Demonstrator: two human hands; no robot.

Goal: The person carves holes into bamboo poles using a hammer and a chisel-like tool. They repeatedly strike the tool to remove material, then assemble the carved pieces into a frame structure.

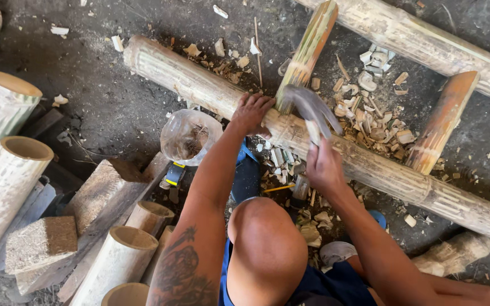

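Bamboo pole, thick and pale, lies slantwise across the dirt floor, and the left hand presses down on it with fingers spread and curled over its top, apparently to keep it from rolling or jumping. Just beside that hand a short green-streaked bamboo crosspiece meets the pole at an angle; its far end reaches toward a second long pole lying parallel at the top right. A reddish crosspiece bridges the same two poles further right, so the four pieces sit like a ladder frame.

The right hand is closed around the handle of a claw hammer, fingers wrapped tight, the blurred metal head raised just above the joint where the green crosspiece enters the near pole. The grip is low on the handle, which suits a swinging blow.

Pale wood chips lie thick between the poles, most around the joints. A clear plastic jar holding what may be nails or pegs stands near the left forearm, within easy reach. Cut bamboo sections and a rough wooden block lie at the left. The person's bent knee is just below the hands.
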